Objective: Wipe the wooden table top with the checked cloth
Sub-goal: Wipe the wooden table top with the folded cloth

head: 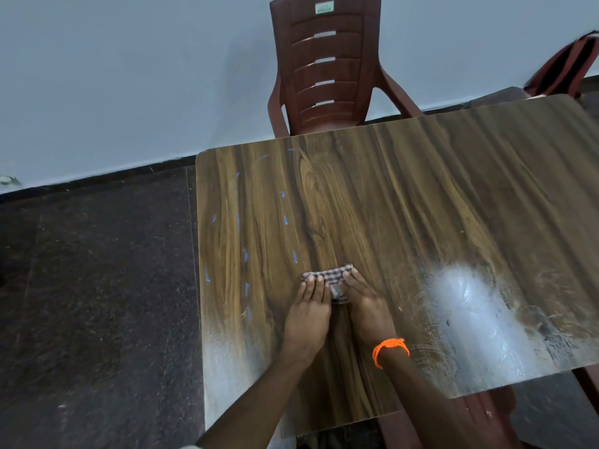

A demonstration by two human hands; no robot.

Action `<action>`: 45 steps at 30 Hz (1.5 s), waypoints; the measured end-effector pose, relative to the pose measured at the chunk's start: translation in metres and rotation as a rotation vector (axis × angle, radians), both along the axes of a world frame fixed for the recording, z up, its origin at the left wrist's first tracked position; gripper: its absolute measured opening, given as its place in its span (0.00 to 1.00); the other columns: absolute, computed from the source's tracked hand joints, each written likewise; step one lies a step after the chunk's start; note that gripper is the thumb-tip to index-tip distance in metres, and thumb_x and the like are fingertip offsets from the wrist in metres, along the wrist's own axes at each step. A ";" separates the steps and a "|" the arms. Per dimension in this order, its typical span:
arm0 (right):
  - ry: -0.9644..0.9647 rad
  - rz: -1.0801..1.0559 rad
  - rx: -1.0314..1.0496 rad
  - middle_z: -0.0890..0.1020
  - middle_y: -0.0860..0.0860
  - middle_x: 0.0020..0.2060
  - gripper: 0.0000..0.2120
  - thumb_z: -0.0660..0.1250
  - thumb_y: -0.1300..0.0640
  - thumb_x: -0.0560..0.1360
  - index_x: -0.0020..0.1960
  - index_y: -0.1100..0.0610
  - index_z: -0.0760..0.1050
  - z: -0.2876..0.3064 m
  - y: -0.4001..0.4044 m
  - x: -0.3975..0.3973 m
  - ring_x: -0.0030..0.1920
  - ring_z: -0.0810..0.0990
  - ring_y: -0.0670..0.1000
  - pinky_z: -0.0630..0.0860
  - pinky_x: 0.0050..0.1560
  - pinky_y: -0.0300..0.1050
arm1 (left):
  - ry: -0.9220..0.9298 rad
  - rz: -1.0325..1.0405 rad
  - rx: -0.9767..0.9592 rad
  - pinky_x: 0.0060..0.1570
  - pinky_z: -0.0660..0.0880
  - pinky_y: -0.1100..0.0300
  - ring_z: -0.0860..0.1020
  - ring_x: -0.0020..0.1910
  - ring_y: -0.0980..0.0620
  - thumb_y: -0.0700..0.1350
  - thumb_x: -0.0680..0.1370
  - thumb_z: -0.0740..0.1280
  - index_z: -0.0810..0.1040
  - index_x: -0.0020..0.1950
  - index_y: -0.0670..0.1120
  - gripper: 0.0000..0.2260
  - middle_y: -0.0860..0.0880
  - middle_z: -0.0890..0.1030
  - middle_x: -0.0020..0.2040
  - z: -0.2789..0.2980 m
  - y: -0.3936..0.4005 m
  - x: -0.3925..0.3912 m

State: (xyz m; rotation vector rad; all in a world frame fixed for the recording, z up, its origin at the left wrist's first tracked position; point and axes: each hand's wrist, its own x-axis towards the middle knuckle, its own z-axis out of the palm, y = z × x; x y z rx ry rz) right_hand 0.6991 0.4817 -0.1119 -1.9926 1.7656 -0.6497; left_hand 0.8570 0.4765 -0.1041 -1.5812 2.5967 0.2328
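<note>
Both hands lie flat with straight fingers, pressing the folded checked cloth (327,276) onto the wooden table top (421,205) — left hand (308,314) on its left end, right hand (366,307) on its right. Two palms likely spread pressure for a firm push. Ahead-left of the left hand are blue streaks (245,254) — possibly chalk.

Bare worktop (421,196) extends on every side of the cloth (334,274). A chair (324,76) stands just beyond the worktop's far edge.
</note>
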 end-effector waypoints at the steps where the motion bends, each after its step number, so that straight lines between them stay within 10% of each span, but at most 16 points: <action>1: -0.010 0.008 -0.008 0.77 0.56 0.64 0.19 0.67 0.73 0.72 0.61 0.62 0.79 0.001 -0.012 0.000 0.69 0.70 0.57 0.71 0.66 0.53 | 0.010 0.022 -0.004 0.76 0.64 0.51 0.67 0.76 0.41 0.41 0.78 0.49 0.71 0.74 0.40 0.26 0.40 0.72 0.74 0.003 -0.012 -0.001; 11: 0.051 0.134 -0.039 0.79 0.56 0.61 0.14 0.65 0.68 0.74 0.58 0.61 0.79 0.005 -0.051 0.039 0.68 0.70 0.59 0.70 0.67 0.51 | -0.084 0.146 0.093 0.49 0.79 0.51 0.81 0.59 0.46 0.42 0.83 0.59 0.74 0.69 0.46 0.16 0.47 0.79 0.64 0.016 -0.046 0.030; 33: 0.029 0.025 -0.094 0.81 0.54 0.56 0.08 0.66 0.65 0.73 0.51 0.62 0.81 0.001 -0.079 0.072 0.62 0.76 0.56 0.76 0.60 0.48 | -0.019 0.098 0.104 0.50 0.77 0.51 0.82 0.54 0.45 0.40 0.83 0.56 0.75 0.66 0.47 0.15 0.47 0.80 0.59 0.020 -0.081 0.061; 45: 0.012 -0.277 -0.093 0.81 0.58 0.57 0.14 0.72 0.63 0.68 0.53 0.60 0.82 -0.007 -0.069 0.042 0.61 0.77 0.58 0.71 0.64 0.47 | -0.016 -0.205 0.064 0.31 0.79 0.62 0.83 0.41 0.57 0.44 0.74 0.56 0.85 0.46 0.49 0.16 0.52 0.83 0.42 0.027 -0.104 0.030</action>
